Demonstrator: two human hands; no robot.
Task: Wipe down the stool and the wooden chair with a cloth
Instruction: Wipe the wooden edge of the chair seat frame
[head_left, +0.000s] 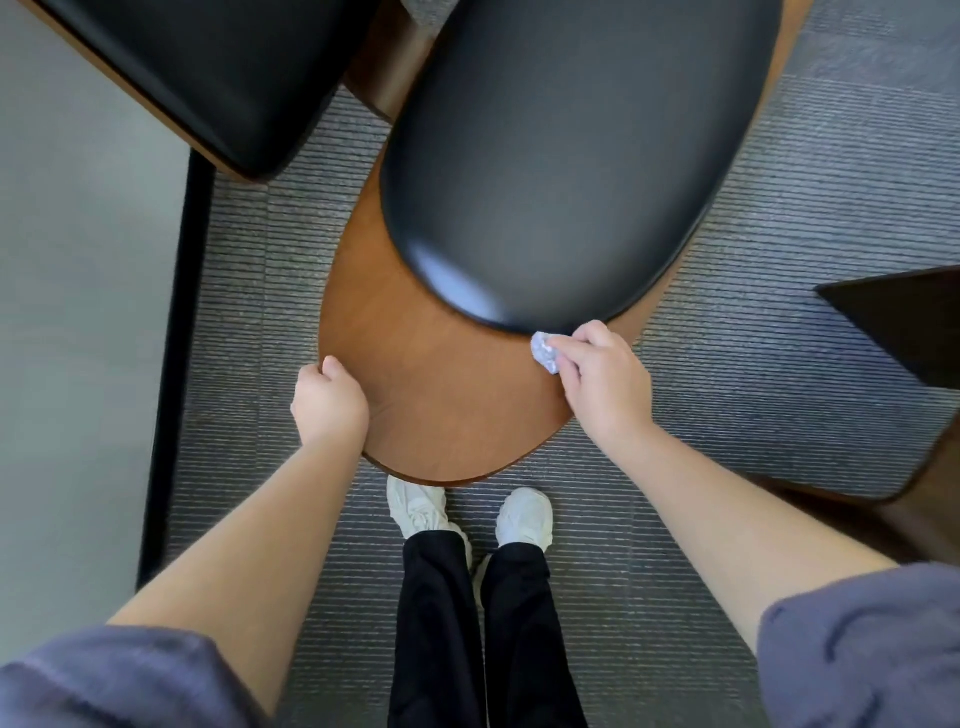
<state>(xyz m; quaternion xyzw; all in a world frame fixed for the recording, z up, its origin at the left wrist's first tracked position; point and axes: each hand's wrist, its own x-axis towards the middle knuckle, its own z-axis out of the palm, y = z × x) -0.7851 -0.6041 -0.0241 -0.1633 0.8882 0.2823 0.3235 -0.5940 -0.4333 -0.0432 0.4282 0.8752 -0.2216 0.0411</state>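
The wooden chair fills the middle of the view, a curved brown shell with a black padded cushion on it. My right hand grips a small pale blue cloth and presses it against the wood right at the cushion's near edge. My left hand holds the shell's left rim, fingers curled over the edge. A second black-cushioned seat with a wooden edge stands at the upper left; whether it is the stool I cannot tell.
Grey ribbed carpet covers the floor around the chair. My feet in white shoes stand just below the shell's near edge. A dark pointed object juts in from the right. A black strip and pale floor run along the left.
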